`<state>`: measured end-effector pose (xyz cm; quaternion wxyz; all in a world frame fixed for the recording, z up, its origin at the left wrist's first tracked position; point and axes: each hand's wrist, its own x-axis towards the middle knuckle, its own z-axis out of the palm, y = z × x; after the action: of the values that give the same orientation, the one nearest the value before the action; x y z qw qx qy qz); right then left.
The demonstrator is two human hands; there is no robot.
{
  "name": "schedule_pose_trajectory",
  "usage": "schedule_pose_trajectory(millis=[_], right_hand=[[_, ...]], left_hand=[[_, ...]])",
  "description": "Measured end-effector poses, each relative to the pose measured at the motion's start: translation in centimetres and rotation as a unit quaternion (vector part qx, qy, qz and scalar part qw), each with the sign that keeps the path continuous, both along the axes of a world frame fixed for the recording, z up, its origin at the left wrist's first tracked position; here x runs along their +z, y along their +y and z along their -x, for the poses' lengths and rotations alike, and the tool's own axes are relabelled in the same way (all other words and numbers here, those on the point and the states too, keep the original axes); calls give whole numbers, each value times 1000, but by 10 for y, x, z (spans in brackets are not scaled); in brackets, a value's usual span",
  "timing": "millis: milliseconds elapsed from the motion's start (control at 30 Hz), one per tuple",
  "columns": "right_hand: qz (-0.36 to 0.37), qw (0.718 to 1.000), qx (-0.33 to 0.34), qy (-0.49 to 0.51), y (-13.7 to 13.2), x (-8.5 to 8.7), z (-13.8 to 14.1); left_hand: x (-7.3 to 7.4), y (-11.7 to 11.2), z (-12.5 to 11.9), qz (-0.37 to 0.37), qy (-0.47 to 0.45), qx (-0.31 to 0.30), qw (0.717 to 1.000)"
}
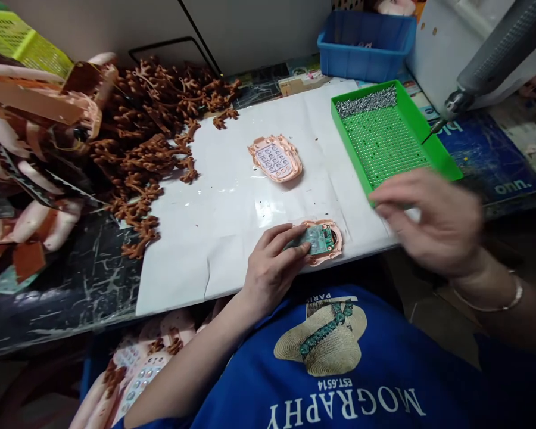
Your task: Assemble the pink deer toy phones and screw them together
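My left hand (274, 262) grips a pink plastic toy shell (338, 239) at the front edge of the white board, its fingers pressing on the green circuit board (320, 239) that lies inside. Beside the near end of the green tray (361, 161), my right hand (433, 220) is blurred by motion. Its thumb and forefinger meet in a pinch, and whatever may be between them is too small to see. A second pink shell with a keypad of pale buttons (274, 158) lies farther back on the white surface. Small silver screws (367, 102) are heaped at the tray's far end.
An electric screwdriver (469, 89) hangs over the tray's right side, bit pointing down. Brown antler-shaped parts (152, 131) pile up at left, beside stacked pink parts (36, 119). A blue bin (366, 47) stands at the back. More pink toys (147, 375) sit below the table edge.
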<state>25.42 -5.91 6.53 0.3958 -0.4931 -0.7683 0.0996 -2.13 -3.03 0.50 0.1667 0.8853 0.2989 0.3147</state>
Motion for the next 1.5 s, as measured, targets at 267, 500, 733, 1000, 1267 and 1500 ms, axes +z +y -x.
schedule_pose_trajectory(millis=[267, 500, 733, 1000, 1267, 1500], right_hand=[[45, 993, -23, -104, -23, -57, 41], [126, 991, -32, -29, -23, -58, 51], [188, 978, -33, 83, -18, -50, 50], [231, 966, -52, 99, -13, -42, 54], [283, 949, -51, 132, -10, -32, 54], [305, 944, -62, 114, -7, -29, 57]], left_hand=[[-2, 0, 1, 7, 3, 0, 1000], [0, 1, 0, 31, -10, 4, 999], [-3, 0, 2, 26, 3, 8, 1000], [-8, -2, 0, -4, -8, 8, 1000], [-12, -3, 1, -40, -10, 8, 999], [-12, -3, -1, -68, -23, -12, 997]])
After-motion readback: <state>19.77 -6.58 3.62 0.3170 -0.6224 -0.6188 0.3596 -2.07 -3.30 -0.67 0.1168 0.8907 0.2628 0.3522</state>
